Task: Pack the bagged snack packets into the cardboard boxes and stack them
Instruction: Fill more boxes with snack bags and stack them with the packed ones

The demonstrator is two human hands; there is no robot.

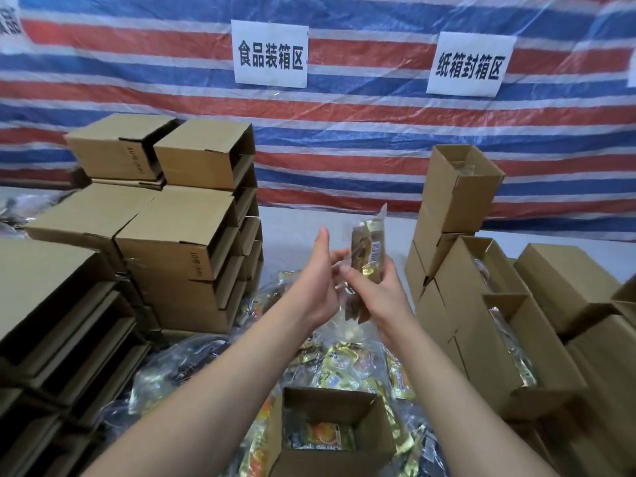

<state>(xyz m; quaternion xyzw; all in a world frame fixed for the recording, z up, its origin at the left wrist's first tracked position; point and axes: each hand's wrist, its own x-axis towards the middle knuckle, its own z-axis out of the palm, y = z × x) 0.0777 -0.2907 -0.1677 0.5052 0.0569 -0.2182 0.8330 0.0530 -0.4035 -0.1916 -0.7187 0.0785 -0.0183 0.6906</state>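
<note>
— What have you got in hand?

— My right hand (373, 297) has its fingers curled round the lower part of a clear plastic bag of gold and brown snack packets (366, 259), thumb pressed across the front. My left hand (318, 280) is at the bag's left edge, thumb up, fingertips pinching the plastic film there. I hold the bag up in the air, above the middle of the work area.

— Which way does it point?

— Upright. Its long axis runs nearly vertical, leaning slightly right, with the crimped clear top edge uppermost and the loose film trailing below my palms.

— What lies under it?

— A heap of loose bagged snack packets in gold, orange and dark wrappers (344, 366) spread over the surface, and nearest me a small open brown cardboard box (370, 421), mouth facing up, with an orange packet showing inside. Its flaps stand open, so the mouth is free from above.

— How much room at the sides?

— A corridor only. On my left, stacked brown cardboard boxes lying on their sides (179, 235) rise in tiers; on my right, a group of filled open cardboard boxes (488, 339) with one tall open box (457, 191) standing on top. My hands sit between the two, apart from both. Behind is a red, white and blue striped tarpaulin (361, 125) with two white paper signs (270, 53).
</note>
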